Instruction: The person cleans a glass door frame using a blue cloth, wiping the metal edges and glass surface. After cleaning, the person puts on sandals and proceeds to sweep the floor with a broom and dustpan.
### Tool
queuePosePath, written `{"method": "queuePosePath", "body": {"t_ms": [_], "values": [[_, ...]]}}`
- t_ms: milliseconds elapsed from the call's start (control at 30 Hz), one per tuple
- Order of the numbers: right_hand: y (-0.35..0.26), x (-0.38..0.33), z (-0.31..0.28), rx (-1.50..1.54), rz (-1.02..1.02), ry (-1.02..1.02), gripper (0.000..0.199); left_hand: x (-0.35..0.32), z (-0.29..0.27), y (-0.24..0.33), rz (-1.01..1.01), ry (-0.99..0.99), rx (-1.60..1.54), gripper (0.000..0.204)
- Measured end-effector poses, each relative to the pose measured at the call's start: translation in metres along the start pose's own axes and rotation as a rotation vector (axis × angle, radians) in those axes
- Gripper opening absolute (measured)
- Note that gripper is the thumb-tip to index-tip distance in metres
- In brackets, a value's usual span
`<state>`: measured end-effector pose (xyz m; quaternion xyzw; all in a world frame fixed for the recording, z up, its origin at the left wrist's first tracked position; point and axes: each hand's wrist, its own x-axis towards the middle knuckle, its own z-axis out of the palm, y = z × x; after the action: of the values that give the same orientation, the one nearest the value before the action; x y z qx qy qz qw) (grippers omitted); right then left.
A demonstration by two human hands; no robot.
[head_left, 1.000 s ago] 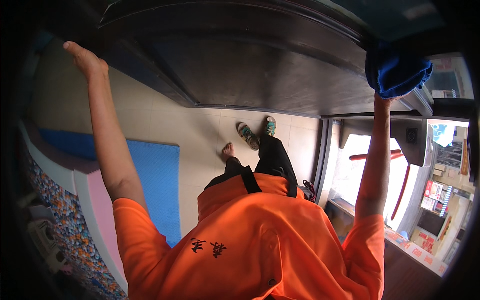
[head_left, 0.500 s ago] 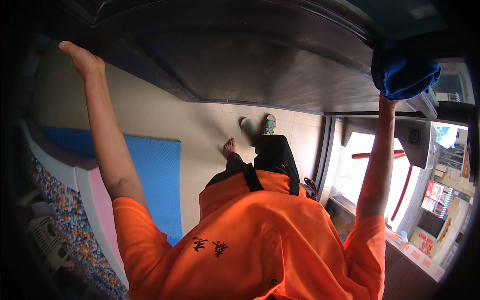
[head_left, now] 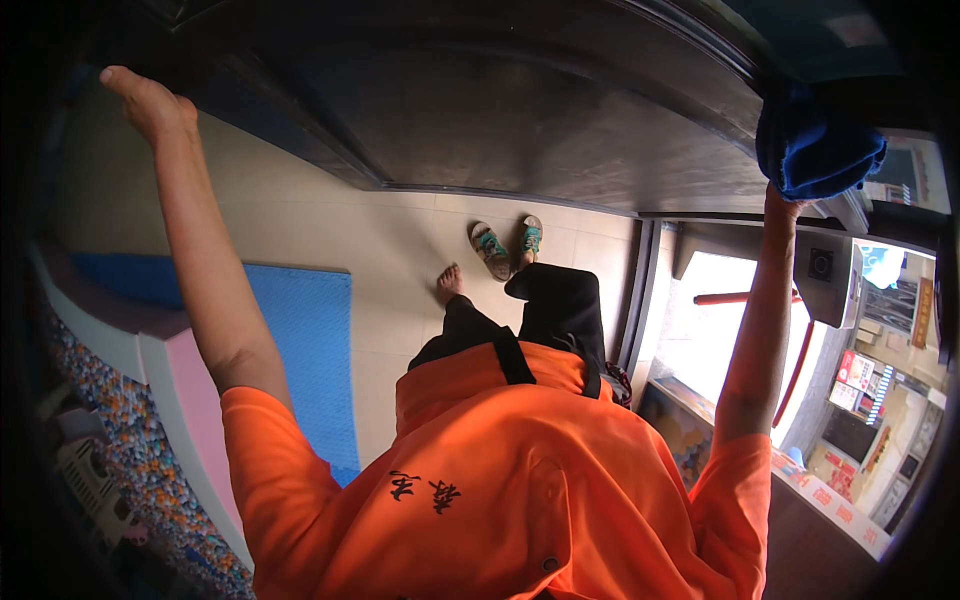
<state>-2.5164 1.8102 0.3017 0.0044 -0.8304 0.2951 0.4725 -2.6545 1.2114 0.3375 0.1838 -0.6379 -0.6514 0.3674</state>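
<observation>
My left hand [head_left: 150,103] reaches to the far left, against or close to the edge of a large dark panel [head_left: 520,110]. One finger or thumb points outward; the rest is partly hidden. At the upper right my right hand [head_left: 787,200] holds a bunched dark blue cloth [head_left: 818,150] by the panel's right end. The cloth covers most of its fingers. Whether it touches the panel's frame, I cannot tell. Both arms are stretched wide.
On the tiled floor, my bare foot [head_left: 450,281] is beside two green-patterned shoes [head_left: 490,250]. A blue mat [head_left: 300,350] lies left, beside a pink-and-white padded wall [head_left: 175,390] around colourful balls [head_left: 130,440]. A bright opening [head_left: 710,315] and a counter edge [head_left: 830,500] are at right.
The shoe nearer my bare foot, blurred before, now shows sharply beside the other. My left hand has shifted slightly up and left in view; the cloth has moved slightly right.
</observation>
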Motion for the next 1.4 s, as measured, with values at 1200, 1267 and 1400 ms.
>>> {"method": "queuePosePath", "body": {"t_ms": [1200,1267,1400], "values": [[0.008,0.007,0.007,-0.002,-0.029,-0.011,0.092,0.003,-0.001,-0.004,0.079,0.009,0.039,0.084],[0.008,0.006,0.007,-0.003,-0.03,-0.012,0.091,0.002,-0.001,-0.004,0.083,0.009,0.048,0.084],[0.007,0.005,0.006,-0.007,-0.03,-0.014,0.09,-0.004,0.002,0.0,0.077,-0.002,0.035,0.084]]}}
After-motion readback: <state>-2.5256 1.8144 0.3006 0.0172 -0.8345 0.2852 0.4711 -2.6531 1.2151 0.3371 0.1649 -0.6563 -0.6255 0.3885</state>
